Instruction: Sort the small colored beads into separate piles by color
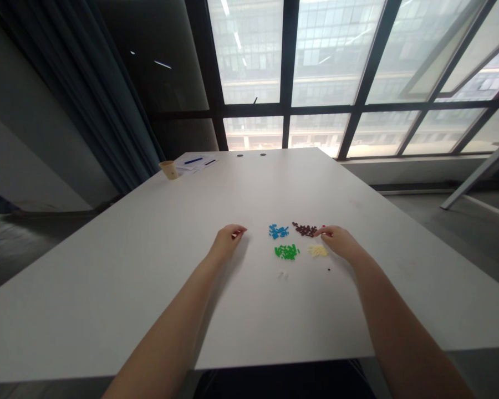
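Small pieces lie in separate groups on the white table [249,310]: blue pieces [278,231], dark brown pieces [305,229], green pieces [286,252] and pale yellow pieces [317,251]. A few white pieces [283,274] and one tiny black piece [329,269] lie nearer the front edge. My right hand [334,239] touches the right end of the brown group with its fingertips; a bit of red shows beside it. Left of the blue group, my left hand [229,239] rests with its fingers pinched together; what they hold, if anything, is too small to name.
At the table's far left corner stand a tan cup [169,170] and papers [187,164] with a blue pen [193,160] on them. Two dark round spots mark the far edge. Windows rise behind the table, and a white table leg [473,180] stands at right.
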Action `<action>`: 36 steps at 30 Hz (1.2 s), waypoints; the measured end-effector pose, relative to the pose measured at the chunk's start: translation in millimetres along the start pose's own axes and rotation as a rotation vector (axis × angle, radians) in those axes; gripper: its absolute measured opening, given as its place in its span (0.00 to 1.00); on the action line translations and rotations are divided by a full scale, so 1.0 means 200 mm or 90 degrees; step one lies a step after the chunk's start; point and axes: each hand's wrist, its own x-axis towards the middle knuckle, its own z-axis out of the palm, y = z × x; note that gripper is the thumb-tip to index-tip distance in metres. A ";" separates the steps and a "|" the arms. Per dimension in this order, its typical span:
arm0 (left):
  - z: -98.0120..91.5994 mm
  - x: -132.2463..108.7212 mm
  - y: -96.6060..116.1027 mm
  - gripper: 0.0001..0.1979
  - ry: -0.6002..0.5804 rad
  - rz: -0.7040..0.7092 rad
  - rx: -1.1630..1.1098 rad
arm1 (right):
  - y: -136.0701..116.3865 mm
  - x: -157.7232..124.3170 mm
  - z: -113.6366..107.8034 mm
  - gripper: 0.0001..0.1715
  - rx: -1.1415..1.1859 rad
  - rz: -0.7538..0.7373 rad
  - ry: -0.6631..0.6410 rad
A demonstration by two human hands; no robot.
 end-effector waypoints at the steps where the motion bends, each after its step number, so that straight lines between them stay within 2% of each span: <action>1: 0.01 -0.01 0.03 0.10 -0.009 0.018 -0.034 | -0.01 0.00 0.00 0.18 -0.001 -0.006 0.003; 5: 0.04 -0.06 0.15 0.12 -0.015 0.086 -0.172 | -0.05 -0.03 0.00 0.18 0.005 -0.029 0.011; 9: 0.07 -0.12 0.25 0.14 0.023 0.143 -0.260 | -0.07 -0.04 0.02 0.17 0.026 -0.069 0.041; 15: 0.10 -0.18 0.34 0.15 0.037 0.180 -0.321 | -0.14 -0.06 0.08 0.16 0.110 -0.244 0.111; 19: 0.10 -0.20 0.36 0.16 0.024 0.198 -0.317 | -0.22 -0.11 0.11 0.13 0.173 -0.381 0.140; 23: 0.11 -0.20 0.37 0.18 0.018 0.189 -0.327 | -0.29 -0.17 0.12 0.09 0.220 -0.484 0.189; 26: 0.12 -0.19 0.36 0.19 0.016 0.176 -0.344 | -0.32 -0.21 0.12 0.08 0.226 -0.550 0.193; 36: 0.14 -0.19 0.35 0.21 -0.006 0.159 -0.351 | -0.32 -0.19 0.16 0.07 0.194 -0.586 0.183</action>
